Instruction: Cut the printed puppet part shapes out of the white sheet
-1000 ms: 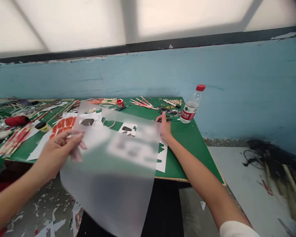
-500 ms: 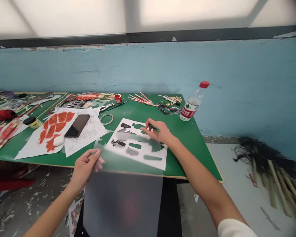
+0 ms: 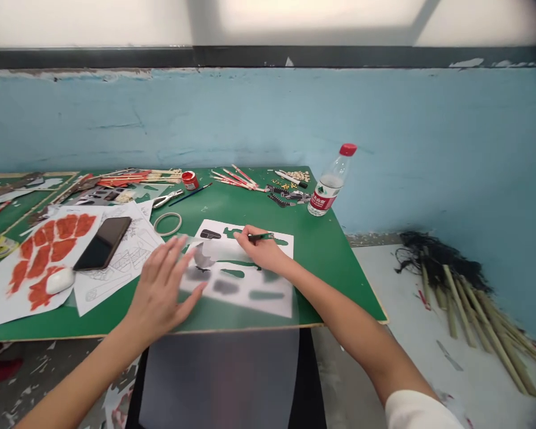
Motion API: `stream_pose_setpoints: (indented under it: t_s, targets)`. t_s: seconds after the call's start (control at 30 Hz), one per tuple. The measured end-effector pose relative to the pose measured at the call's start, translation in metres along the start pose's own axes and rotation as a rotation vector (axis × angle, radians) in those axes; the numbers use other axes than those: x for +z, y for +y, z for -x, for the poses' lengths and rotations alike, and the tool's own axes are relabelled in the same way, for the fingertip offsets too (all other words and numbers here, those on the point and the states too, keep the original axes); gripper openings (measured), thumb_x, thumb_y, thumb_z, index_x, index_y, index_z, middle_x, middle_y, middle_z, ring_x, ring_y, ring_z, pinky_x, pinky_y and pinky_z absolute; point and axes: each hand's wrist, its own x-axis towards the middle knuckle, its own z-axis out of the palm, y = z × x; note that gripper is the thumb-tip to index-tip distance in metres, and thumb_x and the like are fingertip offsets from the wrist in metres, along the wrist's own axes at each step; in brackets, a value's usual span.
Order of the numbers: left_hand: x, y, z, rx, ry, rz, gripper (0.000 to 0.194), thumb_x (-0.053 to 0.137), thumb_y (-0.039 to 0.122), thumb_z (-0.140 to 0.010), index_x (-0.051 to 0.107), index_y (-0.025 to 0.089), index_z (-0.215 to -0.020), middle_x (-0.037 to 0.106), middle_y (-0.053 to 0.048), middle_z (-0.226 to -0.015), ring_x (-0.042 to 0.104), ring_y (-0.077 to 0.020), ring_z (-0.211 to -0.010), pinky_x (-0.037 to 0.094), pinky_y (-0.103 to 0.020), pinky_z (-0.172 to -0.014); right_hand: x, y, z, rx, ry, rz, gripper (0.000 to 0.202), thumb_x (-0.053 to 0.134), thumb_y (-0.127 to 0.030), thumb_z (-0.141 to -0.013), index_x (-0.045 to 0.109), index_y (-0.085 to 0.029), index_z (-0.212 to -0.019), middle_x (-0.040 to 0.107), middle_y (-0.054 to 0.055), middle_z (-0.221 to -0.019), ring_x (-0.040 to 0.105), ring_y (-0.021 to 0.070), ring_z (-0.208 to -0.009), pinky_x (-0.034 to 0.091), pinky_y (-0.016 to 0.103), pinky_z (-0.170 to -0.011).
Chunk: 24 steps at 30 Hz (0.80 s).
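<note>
My right hand (image 3: 264, 249) is closed on a slim dark pen-like tool (image 3: 261, 236); whether it is a pen or a craft knife I cannot make out. It rests over a white paper sheet (image 3: 279, 305) with cut-out shapes, the green table showing through several of them. A frosted translucent sheet (image 3: 223, 369) covers part of that paper and hangs over the table's front edge. With fingers spread, my left hand (image 3: 163, 286) lies at the left side of the translucent sheet. Dark shapes remain on the paper, blurred where the frosted sheet covers them.
On the green table (image 3: 330, 268) are a water bottle (image 3: 328, 187), a tape roll (image 3: 168, 224), pliers (image 3: 167, 198), a paintbrush (image 3: 190, 195) and a red paint jar (image 3: 190, 180). A phone (image 3: 102, 243) lies on drawings at left. Bundled stalks (image 3: 473, 310) lie on the floor at right.
My left hand has opened out and moved forward onto the translucent sheet, which now covers more of the paper. My right hand still holds the tool. The view has swung right.
</note>
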Motion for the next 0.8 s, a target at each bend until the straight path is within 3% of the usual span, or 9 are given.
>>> stream_pose_setpoints:
  t_s: [0.07,0.13,0.23,0.33,0.6,0.8]
  targets:
    - [0.003,0.004,-0.019,0.189,-0.099,-0.025,0.065,0.076,0.038,-0.092,0.054,0.031,-0.153,0.059,-0.008,-0.16,0.049,-0.034,-0.154,0.03,-0.057,-0.135,0.006,-0.001,0.003,0.005,-0.001,-0.016,0.033,0.064,-0.044,-0.106,0.068,-0.017,-0.124,0.071,0.008,-0.121,0.071,0.0193,-0.102,0.064,0.038,-0.089]
    - [0.011,0.004,-0.036,0.314,-0.132,-0.038,0.061,0.071,0.038,-0.096,0.053,0.027,-0.154,0.067,-0.01,-0.151,0.06,-0.0326,-0.144,0.037,-0.056,-0.131,0.01,-0.001,0.006,-0.009,0.026,-0.03,0.03,0.064,-0.045,-0.106,0.069,-0.015,-0.112,0.071,0.005,-0.105,0.068,0.0148,-0.086,0.062,0.032,-0.078]
    - [0.027,-0.004,-0.053,0.434,-0.134,-0.038,0.042,0.069,0.035,-0.099,0.065,0.024,-0.139,0.079,-0.01,-0.124,0.074,-0.0314,-0.116,0.054,-0.052,-0.113,0.012,0.0,0.006,-0.044,0.098,-0.045,0.036,0.061,-0.045,-0.106,0.058,-0.018,-0.083,0.055,-0.004,-0.073,0.049,0.0093,-0.063,0.047,0.023,-0.061]
    - [0.043,-0.016,-0.056,0.511,-0.112,0.021,0.032,0.069,0.032,-0.099,0.069,0.02,-0.129,0.081,-0.009,-0.11,0.076,-0.0275,-0.098,0.061,-0.043,-0.092,0.008,0.0,0.005,-0.062,0.146,-0.047,0.045,0.057,-0.05,-0.105,0.045,-0.021,-0.073,0.043,-0.006,-0.066,0.037,0.0102,-0.061,0.035,0.025,-0.057]
    - [0.071,-0.032,-0.05,0.513,-0.108,0.249,0.04,0.064,0.014,-0.098,0.061,0.014,-0.138,0.077,-0.014,-0.115,0.073,-0.0242,-0.104,0.06,-0.039,-0.092,0.007,0.0,0.01,-0.026,0.118,-0.018,0.042,0.055,-0.048,-0.105,0.04,-0.023,-0.075,0.039,-0.007,-0.062,0.033,0.0097,-0.057,0.028,0.026,-0.055]
    - [0.072,-0.04,-0.05,0.447,-0.119,0.33,0.046,0.071,0.011,-0.093,0.061,0.009,-0.138,0.072,-0.017,-0.12,0.068,-0.0235,-0.107,0.057,-0.037,-0.093,0.005,-0.002,0.016,-0.009,-0.064,-0.01,0.029,0.063,-0.038,-0.101,0.043,-0.024,-0.086,0.047,-0.009,-0.062,0.033,0.0079,-0.052,0.028,0.025,-0.053]
